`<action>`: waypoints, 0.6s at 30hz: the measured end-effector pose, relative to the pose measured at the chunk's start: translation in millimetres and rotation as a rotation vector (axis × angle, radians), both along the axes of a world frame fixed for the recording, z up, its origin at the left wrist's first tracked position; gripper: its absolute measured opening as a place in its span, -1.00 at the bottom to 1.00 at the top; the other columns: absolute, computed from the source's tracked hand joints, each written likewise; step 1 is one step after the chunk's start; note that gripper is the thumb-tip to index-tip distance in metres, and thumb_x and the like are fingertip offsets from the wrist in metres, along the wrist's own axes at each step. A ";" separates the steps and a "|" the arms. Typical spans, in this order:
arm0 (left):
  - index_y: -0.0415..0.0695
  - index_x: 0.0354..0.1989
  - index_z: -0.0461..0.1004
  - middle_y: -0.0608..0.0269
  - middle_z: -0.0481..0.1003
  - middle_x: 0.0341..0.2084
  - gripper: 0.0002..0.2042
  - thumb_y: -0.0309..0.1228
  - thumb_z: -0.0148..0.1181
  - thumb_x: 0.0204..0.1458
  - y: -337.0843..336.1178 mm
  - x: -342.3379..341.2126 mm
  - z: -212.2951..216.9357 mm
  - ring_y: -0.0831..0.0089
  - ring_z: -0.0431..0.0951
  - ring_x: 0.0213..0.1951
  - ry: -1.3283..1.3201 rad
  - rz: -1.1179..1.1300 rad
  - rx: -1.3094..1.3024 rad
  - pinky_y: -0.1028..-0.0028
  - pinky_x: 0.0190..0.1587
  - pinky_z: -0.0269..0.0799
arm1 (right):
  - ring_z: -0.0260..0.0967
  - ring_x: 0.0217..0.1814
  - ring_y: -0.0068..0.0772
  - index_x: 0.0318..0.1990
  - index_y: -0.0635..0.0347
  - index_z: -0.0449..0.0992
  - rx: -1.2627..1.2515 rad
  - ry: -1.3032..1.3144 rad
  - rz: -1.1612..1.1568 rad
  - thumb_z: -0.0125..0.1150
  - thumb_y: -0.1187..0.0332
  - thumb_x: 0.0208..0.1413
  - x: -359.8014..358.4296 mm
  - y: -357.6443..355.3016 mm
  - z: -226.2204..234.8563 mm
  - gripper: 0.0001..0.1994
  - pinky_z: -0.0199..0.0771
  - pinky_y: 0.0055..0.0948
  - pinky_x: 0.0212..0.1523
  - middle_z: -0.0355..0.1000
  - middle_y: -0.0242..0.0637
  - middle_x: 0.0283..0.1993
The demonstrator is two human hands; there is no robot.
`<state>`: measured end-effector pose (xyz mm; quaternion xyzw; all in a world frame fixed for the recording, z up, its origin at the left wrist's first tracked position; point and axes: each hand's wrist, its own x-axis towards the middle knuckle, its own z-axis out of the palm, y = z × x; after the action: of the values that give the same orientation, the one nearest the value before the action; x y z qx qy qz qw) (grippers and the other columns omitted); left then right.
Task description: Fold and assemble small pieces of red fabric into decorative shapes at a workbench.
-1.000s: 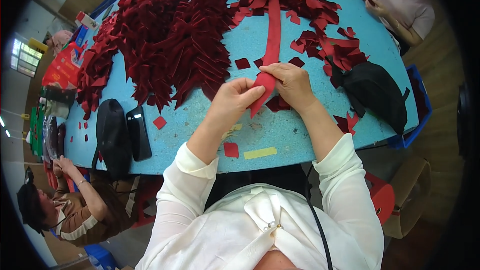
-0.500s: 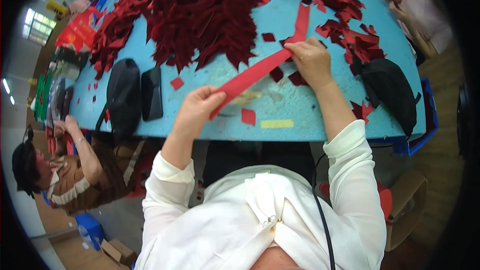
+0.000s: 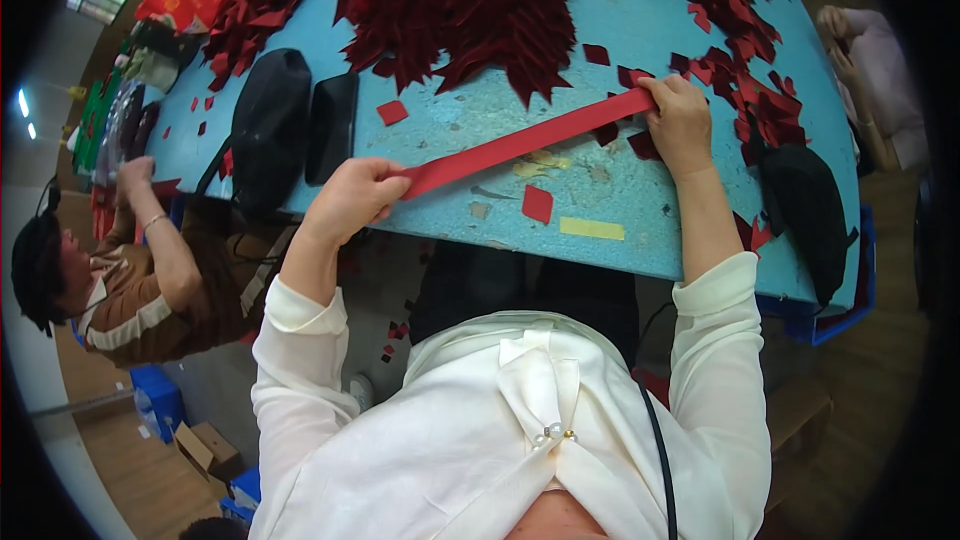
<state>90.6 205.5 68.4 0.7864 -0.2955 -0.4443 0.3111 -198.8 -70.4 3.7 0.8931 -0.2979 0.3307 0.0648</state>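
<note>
A long red strip [image 3: 525, 140], flat like ribbon or cloth, is stretched between my two hands above the table. My left hand [image 3: 355, 198] pinches its lower left end near the table's front edge. Its upper right end is gripped between the thumb and fingers of my right hand [image 3: 680, 120]. Below the strip lies a red diamond-shaped piece [image 3: 537, 204], beside a yellow strip [image 3: 592, 229] on the tabletop. A few dark red pieces lie under and beside the strip's right end.
The blue table [image 3: 450, 225] bears a large heap of dark red pieces [image 3: 470, 20] and more red scraps at right [image 3: 745, 40]. A black pouch [image 3: 272, 125] and a black phone-like slab [image 3: 331, 128] lie left, another black pouch [image 3: 805, 210] right. A co-worker [image 3: 150, 280] sits at left; another person's arm [image 3: 865, 90] shows at right.
My hands have moved apart, pulling the red strip straight; its far end, which trailed past my right hand, is now at that hand. The view has shifted too.
</note>
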 end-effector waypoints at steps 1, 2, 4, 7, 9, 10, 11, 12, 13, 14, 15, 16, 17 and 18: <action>-0.32 -0.27 0.53 0.37 0.41 -0.60 -0.84 -0.45 0.18 0.11 3.6 3.1 -0.9 0.68 0.29 -0.65 -0.019 -0.024 0.023 0.65 -0.60 0.18 | 0.38 -0.24 -0.16 -0.27 0.10 0.56 -0.001 0.004 -0.018 0.27 0.52 -0.21 -1.5 -2.5 0.3 -0.74 0.39 -0.26 -0.17 0.40 -0.30 -0.35; -0.32 -0.27 0.53 0.37 0.41 -0.60 -0.85 -0.45 0.18 0.11 8.3 5.5 -0.6 0.68 0.29 -0.64 -0.041 -0.045 0.049 0.64 -0.60 0.18 | 0.38 -0.25 -0.16 -0.26 0.10 0.57 -0.017 -0.017 -0.018 0.27 0.52 -0.20 0.2 -4.2 0.9 -0.75 0.38 -0.25 -0.17 0.39 -0.30 -0.36; -0.32 -0.27 0.53 0.38 0.40 -0.61 -0.85 -0.46 0.17 0.11 12.1 6.5 -0.8 0.67 0.29 -0.65 -0.033 -0.063 0.044 0.65 -0.60 0.18 | 0.39 -0.19 -0.18 -0.24 0.10 0.59 -0.053 -0.009 -0.074 0.25 0.50 -0.16 -3.9 -12.7 1.1 -0.76 0.38 -0.27 -0.13 0.44 -0.32 -0.32; -0.29 -0.29 0.53 0.40 0.41 -0.62 -0.86 -0.44 0.18 0.11 14.9 13.3 -3.6 0.68 0.31 -0.65 0.002 -0.028 0.027 0.66 -0.61 0.19 | 0.40 -0.12 -0.25 -0.25 0.07 0.62 -0.139 -0.158 -0.095 0.20 0.45 -0.10 -16.6 -28.6 -1.1 -0.79 0.35 -0.28 -0.10 0.52 -0.38 -0.27; -0.30 -0.31 0.53 0.41 0.41 -0.63 -0.86 -0.45 0.18 0.11 15.8 18.4 -3.5 0.68 0.31 -0.66 0.079 0.076 -0.035 0.64 -0.61 0.18 | 0.41 -0.06 -0.30 -0.20 0.06 0.63 -0.100 -0.147 -0.170 0.14 0.43 -0.03 -25.5 -35.0 -3.2 -0.77 0.35 -0.28 -0.06 0.56 -0.40 -0.21; -0.30 -0.31 0.53 0.41 0.41 -0.63 -0.86 -0.45 0.18 0.11 14.6 21.0 -3.1 0.68 0.31 -0.66 0.080 0.061 -0.032 0.64 -0.61 0.18 | 0.42 -0.04 -0.28 -0.14 0.03 0.63 -0.064 -0.129 -0.210 0.13 0.43 -0.01 -29.0 -39.2 -5.3 -0.74 0.35 -0.27 -0.03 0.55 -0.35 -0.20; -0.28 -0.32 0.53 0.41 0.40 -0.64 -0.87 -0.45 0.18 0.12 14.2 23.1 -2.8 0.68 0.30 -0.66 0.073 0.088 -0.058 0.65 -0.62 0.18 | 0.42 -0.03 -0.25 -0.09 0.01 0.62 -0.028 -0.112 -0.245 0.12 0.43 0.01 -31.3 -41.4 -6.1 -0.71 0.35 -0.26 0.01 0.55 -0.31 -0.18; -0.27 -0.32 0.52 0.41 0.39 -0.65 -0.87 -0.44 0.18 0.12 13.4 25.5 -2.4 0.67 0.30 -0.67 0.065 0.116 -0.084 0.65 -0.62 0.17 | 0.42 -0.03 -0.25 -0.09 0.01 0.62 -0.026 -0.111 -0.253 0.12 0.43 0.01 -34.1 -42.5 -6.2 -0.71 0.35 -0.26 0.01 0.55 -0.31 -0.18; -0.27 -0.32 0.52 0.41 0.39 -0.65 -0.87 -0.44 0.18 0.12 12.3 28.0 -1.6 0.67 0.30 -0.67 0.066 0.110 -0.082 0.65 -0.62 0.17 | 0.42 -0.02 -0.23 -0.08 -0.01 0.62 0.031 -0.089 -0.296 0.12 0.43 0.01 -36.7 -43.4 -5.5 -0.69 0.36 -0.26 0.00 0.55 -0.29 -0.17; -0.23 -0.32 0.52 0.42 0.38 -0.66 -0.89 -0.43 0.19 0.12 11.2 30.3 -0.7 0.68 0.30 -0.68 0.054 0.117 -0.100 0.66 -0.62 0.18 | 0.43 -0.02 -0.21 -0.07 -0.04 0.62 0.088 -0.067 -0.338 0.11 0.43 0.00 -38.8 -44.2 -5.1 -0.68 0.37 -0.26 -0.02 0.55 -0.27 -0.16; -0.19 -0.32 0.51 0.43 0.38 -0.66 -0.90 -0.42 0.19 0.11 10.5 33.2 0.2 0.68 0.29 -0.69 0.043 0.125 -0.118 0.67 -0.63 0.18 | 0.43 -0.02 -0.21 -0.07 -0.04 0.62 0.088 -0.068 -0.344 0.11 0.43 0.00 -42.7 -48.5 -8.4 -0.68 0.37 -0.26 -0.02 0.55 -0.27 -0.16; -0.19 -0.32 0.51 0.43 0.38 -0.66 -0.90 -0.42 0.19 0.11 10.4 37.9 0.6 0.68 0.29 -0.69 0.042 0.120 -0.118 0.67 -0.63 0.18 | 0.44 -0.05 -0.18 -0.08 -0.04 0.62 0.107 -0.080 -0.361 0.12 0.39 0.04 -48.2 -55.0 -14.0 -0.71 0.39 -0.25 -0.06 0.55 -0.25 -0.17; -0.22 -0.30 0.51 0.42 0.38 -0.67 -0.88 -0.42 0.18 0.12 12.1 43.4 0.2 0.67 0.29 -0.69 0.032 0.135 -0.144 0.66 -0.63 0.17 | 0.45 -0.07 -0.14 -0.08 -0.04 0.62 0.128 -0.092 -0.375 0.13 0.34 0.07 -48.7 -55.3 -13.4 -0.74 0.42 -0.24 -0.10 0.55 -0.22 -0.18; -0.26 -0.28 0.51 0.41 0.38 -0.67 -0.87 -0.43 0.17 0.12 13.2 47.7 1.0 0.67 0.28 -0.69 0.021 0.151 -0.170 0.65 -0.63 0.17 | 0.45 -0.07 -0.14 -0.08 -0.04 0.62 0.129 -0.094 -0.377 0.13 0.34 0.07 -48.7 -54.9 -12.9 -0.74 0.42 -0.24 -0.10 0.55 -0.22 -0.18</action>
<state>138.2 218.8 69.4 0.7724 -0.2688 -0.4014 0.4123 -247.5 -125.4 -9.2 0.8074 -0.4830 0.3346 0.0544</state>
